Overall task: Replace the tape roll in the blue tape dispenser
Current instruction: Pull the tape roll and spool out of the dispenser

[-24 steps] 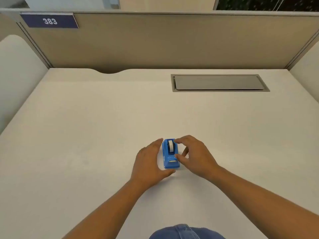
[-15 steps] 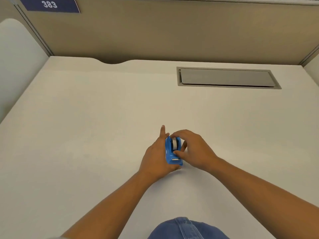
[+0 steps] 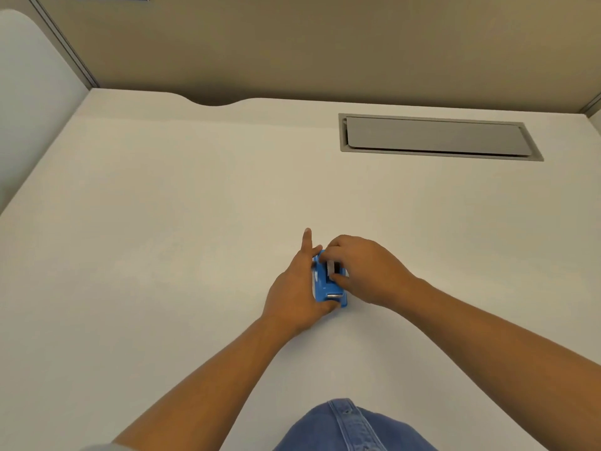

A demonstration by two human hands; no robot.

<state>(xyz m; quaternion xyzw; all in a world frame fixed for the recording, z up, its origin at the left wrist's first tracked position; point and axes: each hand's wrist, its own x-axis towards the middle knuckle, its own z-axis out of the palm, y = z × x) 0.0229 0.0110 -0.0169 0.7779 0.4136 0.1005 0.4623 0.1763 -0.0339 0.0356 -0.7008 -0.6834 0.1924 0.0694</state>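
A small blue tape dispenser sits on the white desk, a little below the middle of the view. My left hand grips its left side, thumb near the front end and index finger stretched forward. My right hand comes in from the right, with thumb and fingertips pinched on the white tape roll in the dispenser's slot. The fingers hide most of the roll, so only a thin white strip shows.
A grey cable hatch is set into the desk at the back right. A beige partition runs along the far edge, and a white side panel stands at the left. Blue denim shows at the bottom.
My left hand has closed in against the dispenser's side and taken hold of it. My right hand's fingers have moved down onto the tape roll. The view has tilted downward.
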